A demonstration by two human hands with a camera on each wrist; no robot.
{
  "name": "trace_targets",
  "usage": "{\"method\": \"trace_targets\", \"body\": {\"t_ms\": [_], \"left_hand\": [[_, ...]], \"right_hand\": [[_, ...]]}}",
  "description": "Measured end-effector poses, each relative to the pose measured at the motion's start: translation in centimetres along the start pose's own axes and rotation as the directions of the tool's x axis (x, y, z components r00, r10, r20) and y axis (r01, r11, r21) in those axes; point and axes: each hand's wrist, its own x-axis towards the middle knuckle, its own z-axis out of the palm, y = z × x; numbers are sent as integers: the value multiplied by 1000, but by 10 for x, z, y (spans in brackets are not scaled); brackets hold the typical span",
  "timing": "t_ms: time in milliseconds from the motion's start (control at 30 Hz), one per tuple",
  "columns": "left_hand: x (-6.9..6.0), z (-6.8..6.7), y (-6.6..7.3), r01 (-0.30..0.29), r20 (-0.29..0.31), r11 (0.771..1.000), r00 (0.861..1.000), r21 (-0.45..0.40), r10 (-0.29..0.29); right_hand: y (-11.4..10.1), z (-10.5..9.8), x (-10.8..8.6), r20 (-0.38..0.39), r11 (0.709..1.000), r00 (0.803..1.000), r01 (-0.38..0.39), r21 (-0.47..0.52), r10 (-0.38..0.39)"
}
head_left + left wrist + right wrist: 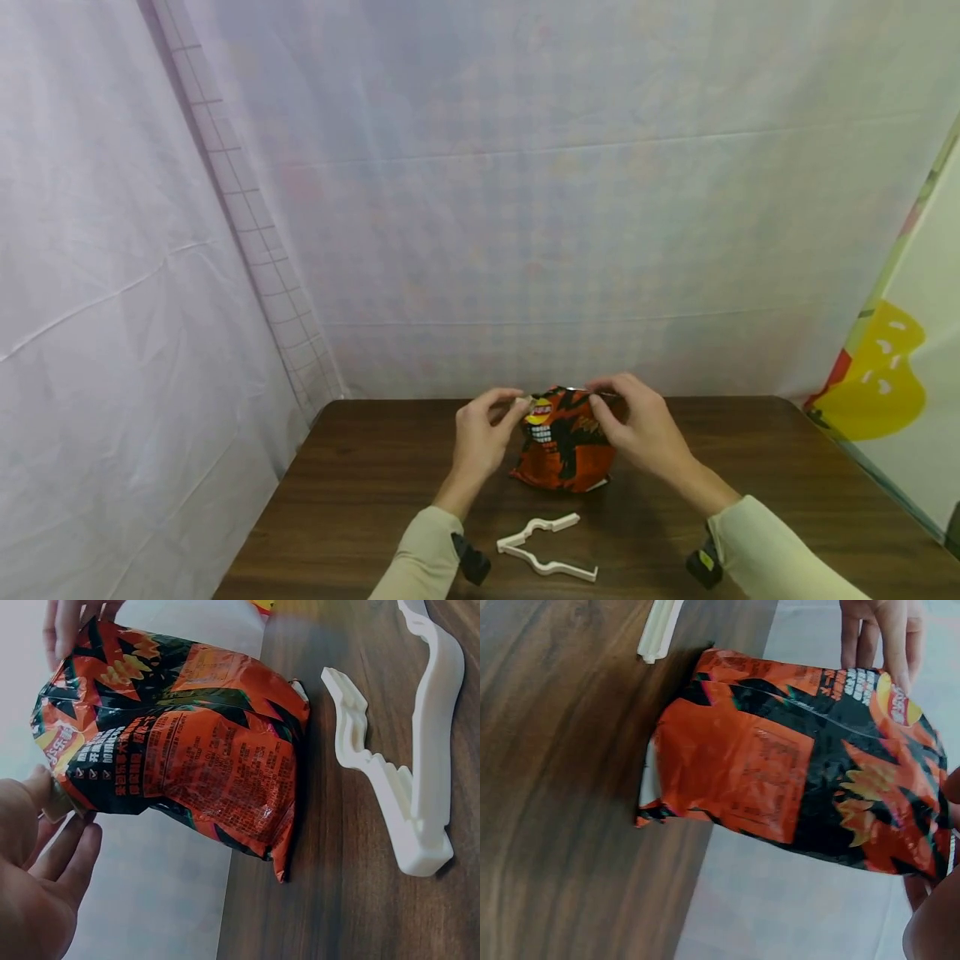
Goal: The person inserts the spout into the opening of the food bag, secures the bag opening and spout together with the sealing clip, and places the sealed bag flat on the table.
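A red-orange and black chip bag [567, 450] stands upright on the dark wooden table, its top edge between both hands. My left hand [482, 437] pinches the bag's upper left corner between thumb and fingers; the left wrist view shows the same grip on the bag [217, 750]. At the upper right corner, my right hand [643, 425] pinches the edge. Only part of that thumb and fingers shows in the right wrist view, beside the bag [780, 765]. A white plastic bag clip [546, 567] lies spread in a V in front of the bag, touched by neither hand.
The brown wooden table [360, 492] ends just behind the bag. A pale hanging cloth [570, 233] covers the back, and another white cloth [127, 275] hangs at left. A yellow shape [877, 383] is on the panel beyond the table's right edge.
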Motion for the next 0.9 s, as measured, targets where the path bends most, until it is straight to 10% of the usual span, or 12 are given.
{"method": "trace_targets", "body": {"t_ms": [300,567,900], "left_hand": [[0,3,-2,5,-3,1000,1000,-31,-5],[0,3,-5,15,14,999,1000,-43,-15],[-1,5,-7,-47,42,999,998,-22,47]], "right_hand": [[-17,-4,27,138,979,989,79,-186,-53],[-30,5,48,365,982,931,81,-173,-13],[-28,17,55,425,979,905,63,-192,25]]}}
